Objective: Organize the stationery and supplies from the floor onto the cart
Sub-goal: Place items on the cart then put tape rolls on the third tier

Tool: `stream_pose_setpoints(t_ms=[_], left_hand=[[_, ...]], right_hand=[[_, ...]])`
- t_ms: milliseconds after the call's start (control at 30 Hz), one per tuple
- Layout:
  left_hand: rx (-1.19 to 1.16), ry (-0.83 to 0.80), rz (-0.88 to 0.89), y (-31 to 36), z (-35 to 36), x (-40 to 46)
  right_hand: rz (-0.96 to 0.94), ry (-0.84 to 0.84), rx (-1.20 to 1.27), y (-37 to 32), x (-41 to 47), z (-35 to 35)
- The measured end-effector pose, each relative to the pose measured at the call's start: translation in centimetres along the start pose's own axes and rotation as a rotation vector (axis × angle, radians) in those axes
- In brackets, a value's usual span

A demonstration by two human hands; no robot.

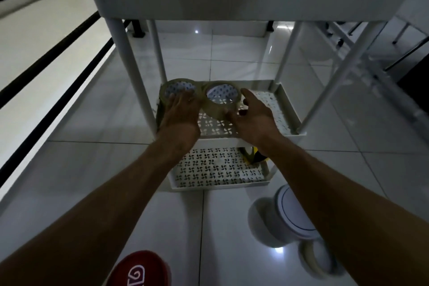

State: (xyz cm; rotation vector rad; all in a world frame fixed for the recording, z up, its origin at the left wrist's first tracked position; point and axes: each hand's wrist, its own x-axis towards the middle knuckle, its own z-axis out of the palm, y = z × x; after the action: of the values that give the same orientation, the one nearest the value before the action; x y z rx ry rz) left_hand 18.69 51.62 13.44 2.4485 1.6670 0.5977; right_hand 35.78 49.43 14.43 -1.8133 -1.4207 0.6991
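Tape: two clear-brown packing-tape rolls, left [177, 91] and right [220, 98], lie flat, side by side on the white perforated middle cart shelf [287, 109], apparently to save space. Left hand [180, 115] rests open on one; right hand [253, 116] loosely cups the other.

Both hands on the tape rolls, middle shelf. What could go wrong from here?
1. The left roll sits at the shelf's left edge under the left hand; a nudge might tip it over the rim.
2. The right hand only loosely touches the right roll, so it may slide.
3. A white tub lies on the floor under the right arm and is easily knocked when pulling back.
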Motion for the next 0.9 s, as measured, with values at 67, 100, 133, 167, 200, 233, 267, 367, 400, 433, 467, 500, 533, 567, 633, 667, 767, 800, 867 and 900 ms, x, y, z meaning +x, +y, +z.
stream_pose_setpoints(t_ms=[67, 100, 133, 167, 200, 233, 267, 367, 400, 433, 467, 500, 533, 567, 633, 667, 767, 800, 867, 900], left_hand=[[-0.104, 0.136, -0.007, 0.5, -0.5, -0.9], [-0.157, 0.187, 0.001, 0.8, -0.9, -1.6], [-0.19, 0.218, 0.015, 1.1, -1.2, -2.7], [-0.203, 0.235, 0.028, 1.4, -1.5, -3.9], [-0.206, 0.237, 0.043, 1.6, -1.5, -5.4], [-0.194, 0.222, 0.052, 1.6, -1.4, -7.0], [-0.167, 0.192, 0.055, 1.4, -1.2, -8.4], [-0.062, 0.064, 0.065, 1.0, -0.2, -12.1], [-0.03, 0.047, 0.083, 1.1, 0.0, -13.0], [-0.008, 0.05, 0.101, 1.2, 0.1, -13.6], [-0.001, 0.06, 0.117, 1.5, 0.2, -14.3], [-0.002, 0.074, 0.133, 1.9, 0.2, -14.8], [-0.009, 0.09, 0.154, 2.3, 0.3, -15.3], [-0.023, 0.103, 0.178, 2.8, 0.5, -15.9], [-0.066, 0.093, 0.222, 3.9, 1.1, -17.0], [-0.086, 0.063, 0.239, 4.6, 1.6, -17.4], [-0.13, -0.099, 0.255, 6.7, 3.7, -18.8], [-0.15, -0.165, 0.26, 7.3, 4.5, -19.4], [-0.166, -0.271, 0.288, 8.4, 6.2, -20.7], [-0.169, -0.317, 0.297, 8.8, 7.0, -21.5]], right_hand=[[-0.117, 0.085, -0.053, 0.1, -1.2, -0.3], [-0.201, 0.123, -0.093, 0.2, -2.0, -0.4], [-0.271, 0.138, -0.145, 0.5, -3.1, -0.6], [-0.321, 0.134, -0.2, 1.0, -4.3, -0.6], [-0.364, 0.123, -0.249, 1.7, -5.6, -0.7], [-0.404, 0.108, -0.283, 2.7, -7.0, -0.7], [-0.439, 0.095, -0.31, 3.6, -8.3, -0.8], [-0.499, 0.052, -0.385, 6.5, -11.7, -1.0], [-0.497, 0.034, -0.388, 7.2, -12.7, -0.9], [-0.488, 0.017, -0.382, 7.7, -13.4, -0.9], [-0.472, 0.002, -0.374, 8.2, -14.2, -0.9], [-0.456, -0.005, -0.368, 8.7, -14.8, -0.9], [-0.435, -0.011, -0.364, 9.2, -15.5, -1.1], [-0.414, -0.015, -0.36, 9.7, -16.2, -1.3], [-0.379, -0.02, -0.358, 10.7, -17.4, -1.9], [-0.361, -0.026, -0.359, 11.3, -18.0, -2.3], [-0.287, -0.047, -0.367, 13.5, -20.3, -3.9], [-0.251, -0.046, -0.38, 14.4, -21.3, -4.5], [-0.181, -0.027, -0.438, 16.6, -23.6, -5.6], [-0.148, -0.026, -0.476, 17.7, -24.8, -6.1]])
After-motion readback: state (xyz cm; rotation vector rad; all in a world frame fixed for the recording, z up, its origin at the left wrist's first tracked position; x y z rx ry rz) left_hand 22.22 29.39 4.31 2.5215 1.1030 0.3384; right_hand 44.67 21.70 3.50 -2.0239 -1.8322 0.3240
